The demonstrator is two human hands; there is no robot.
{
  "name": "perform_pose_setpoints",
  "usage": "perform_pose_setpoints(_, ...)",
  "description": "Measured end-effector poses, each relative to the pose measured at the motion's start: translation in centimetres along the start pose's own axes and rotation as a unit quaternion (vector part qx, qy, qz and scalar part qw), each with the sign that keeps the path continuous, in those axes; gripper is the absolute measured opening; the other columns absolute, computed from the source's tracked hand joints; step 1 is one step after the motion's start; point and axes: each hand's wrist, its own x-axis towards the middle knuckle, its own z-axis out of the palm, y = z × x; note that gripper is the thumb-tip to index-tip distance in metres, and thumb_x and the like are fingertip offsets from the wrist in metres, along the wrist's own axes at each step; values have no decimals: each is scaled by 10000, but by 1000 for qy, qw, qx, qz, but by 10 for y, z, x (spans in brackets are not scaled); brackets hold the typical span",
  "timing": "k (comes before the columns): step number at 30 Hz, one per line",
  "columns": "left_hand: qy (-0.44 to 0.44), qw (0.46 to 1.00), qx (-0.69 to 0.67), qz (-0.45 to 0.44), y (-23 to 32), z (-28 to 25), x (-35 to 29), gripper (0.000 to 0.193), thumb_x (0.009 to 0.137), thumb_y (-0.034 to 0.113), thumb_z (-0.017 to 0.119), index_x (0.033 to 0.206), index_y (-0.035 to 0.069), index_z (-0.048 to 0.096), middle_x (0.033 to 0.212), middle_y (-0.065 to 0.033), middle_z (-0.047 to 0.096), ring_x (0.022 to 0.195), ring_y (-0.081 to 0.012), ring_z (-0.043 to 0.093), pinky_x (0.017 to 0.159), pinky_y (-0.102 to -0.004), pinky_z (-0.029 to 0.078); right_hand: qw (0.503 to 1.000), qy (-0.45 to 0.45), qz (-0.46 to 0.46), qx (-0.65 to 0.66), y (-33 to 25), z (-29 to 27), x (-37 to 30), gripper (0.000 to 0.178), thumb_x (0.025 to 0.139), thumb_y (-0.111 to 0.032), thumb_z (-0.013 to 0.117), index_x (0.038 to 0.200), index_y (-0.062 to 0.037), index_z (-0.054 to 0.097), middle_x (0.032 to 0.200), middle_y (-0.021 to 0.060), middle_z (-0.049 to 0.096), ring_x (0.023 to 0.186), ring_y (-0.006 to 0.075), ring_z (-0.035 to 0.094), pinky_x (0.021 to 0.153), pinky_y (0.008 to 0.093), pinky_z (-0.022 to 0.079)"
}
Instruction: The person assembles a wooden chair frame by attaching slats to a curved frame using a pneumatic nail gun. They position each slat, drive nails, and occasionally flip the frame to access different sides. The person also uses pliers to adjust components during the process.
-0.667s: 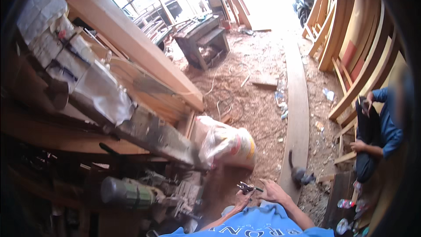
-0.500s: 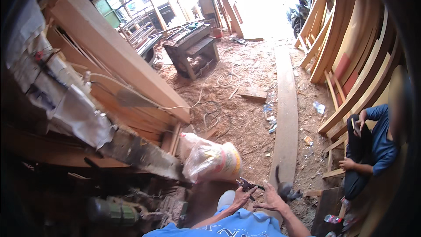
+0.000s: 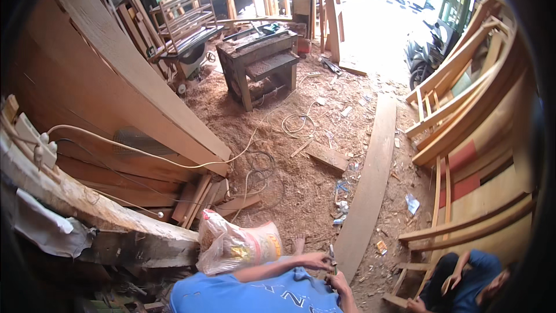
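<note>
Low in the picture, in front of my blue shirt, a small dark tool that looks like pliers (image 3: 333, 255) stands between my two hands. My left hand (image 3: 316, 261) reaches in from the left with its fingers closed around the tool's side. Just below it, my right hand (image 3: 337, 280) is closed, its fingertips at the tool's lower end. Fine details of the tool are too small to make out. Left of my hands sits a clear plastic sack (image 3: 240, 242) with yellow print. A bare foot (image 3: 298, 244) shows beyond my left forearm.
A long plank (image 3: 370, 179) lies on the shaving-covered floor. Farther off stands a wooden workbench (image 3: 258, 61); coiled cable (image 3: 298, 124) lies before it. Big timber boards (image 3: 145, 87) lean at left, curved wooden frames (image 3: 469, 133) at right. A seated person (image 3: 469, 281) is at lower right.
My view has turned, shifting the scene. My right hand, spread open before, has closed by the tool. My hands are nearer together. The cat by the plank no longer shows.
</note>
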Motion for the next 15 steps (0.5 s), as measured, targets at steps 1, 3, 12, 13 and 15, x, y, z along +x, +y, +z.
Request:
perform_pose_setpoints(1,73,996,22,49,19,-42,-1,762,945,595,605,1435,17,526,1385,-232,605,1280,-366,582,1119,-430,418,999,-5,46,-14,-17,-23,19,242,926,-213,643,1038,0,612,738,89,650,639,194,633,548,363,487)
perform_pose_setpoints(3,204,964,-101,137,69,-116,-13,493,1028,370,577,1384,29,560,1345,-170,646,1234,-293,623,1028,-405,498,991,20,116,-68,-40,-54,48,165,929,-168,655,940,-11,604,645,62,599,549,199,586,521,367,464)
perform_pose_setpoints(12,-186,792,-27,580,211,-341,-122,543,802,365,850,1175,16,666,1125,-139,679,1106,-305,629,922,-415,511,985,50,128,-109,-148,-122,195,195,926,-195,653,880,-7,630,698,82,619,584,222,607,527,387,481)
perform_pose_setpoints(13,-180,784,-50,592,207,-354,-126,566,763,370,870,1147,8,664,1054,-138,665,1058,-307,625,884,-413,508,984,33,125,-123,-166,-127,222,196,925,-196,653,889,-4,632,706,85,623,588,223,611,530,389,485)
perform_pose_setpoints(15,-108,772,-62,623,205,-387,-123,502,768,353,864,1033,-13,644,873,-137,604,878,-305,612,758,-412,483,982,1,115,-152,-207,-133,276,199,923,-197,653,907,1,636,721,91,630,596,227,618,534,393,492)
